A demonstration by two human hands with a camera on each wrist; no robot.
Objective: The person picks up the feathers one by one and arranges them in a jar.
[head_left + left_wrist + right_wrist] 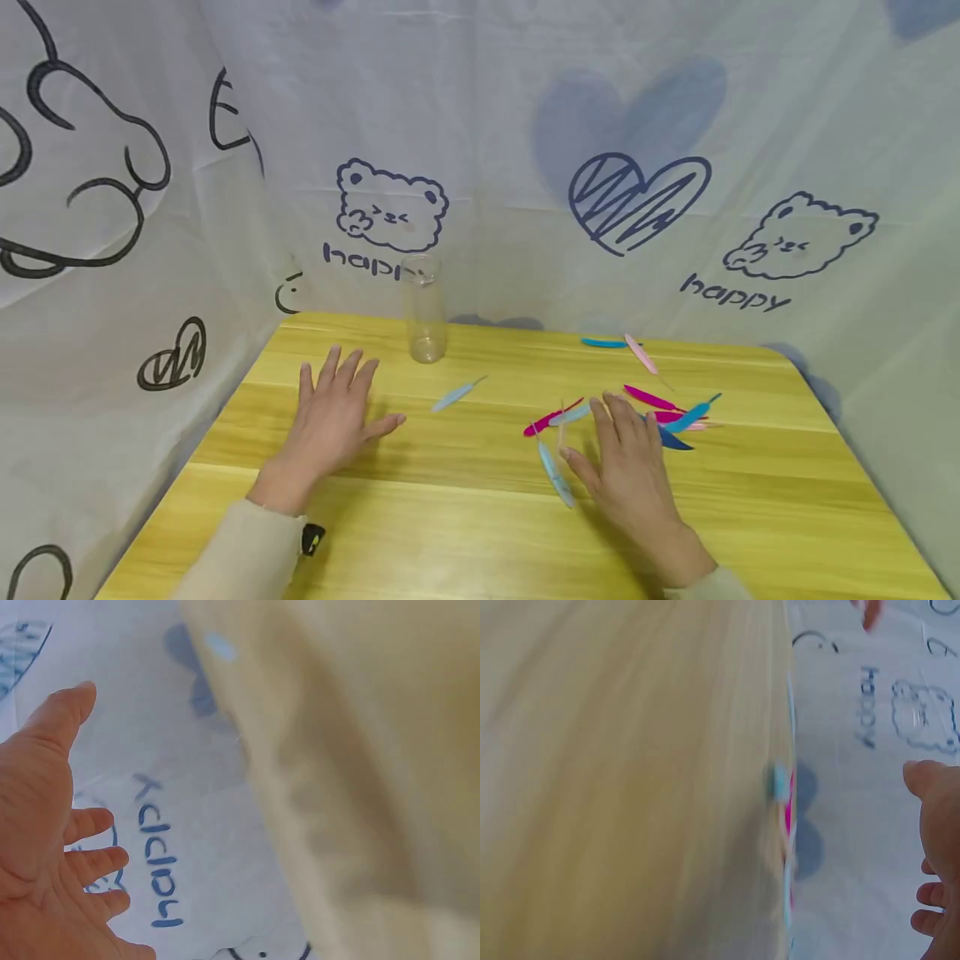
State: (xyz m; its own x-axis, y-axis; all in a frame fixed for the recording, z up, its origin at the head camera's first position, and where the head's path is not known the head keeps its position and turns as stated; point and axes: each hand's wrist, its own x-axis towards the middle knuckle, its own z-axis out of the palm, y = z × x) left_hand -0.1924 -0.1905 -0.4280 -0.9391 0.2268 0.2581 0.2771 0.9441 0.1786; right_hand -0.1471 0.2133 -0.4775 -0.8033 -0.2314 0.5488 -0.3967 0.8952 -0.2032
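Observation:
My left hand point(330, 425) is spread above the left part of the table, its fingers apart and nothing in it. Its thumb points toward a light blue feather point(453, 396) lying alone. Behind that hand stands a clear, upright cylindrical container point(426, 321). My right hand point(626, 471) hovers over a scatter of feathers with fingers loosely extended, and it covers some of them. By its thumb lie a pale blue feather point(555, 475) and a magenta feather point(540, 425). The right wrist view shows no feather held in the right hand point(941, 832).
To the right of the right hand, bright blue point(686, 417), dark blue point(675, 442) and magenta feathers point(648, 397) overlap. Near the back edge lie a blue feather point(602, 342) and a pink feather point(641, 354). A printed cloth point(495, 250) hangs behind the wooden table point(465, 533).

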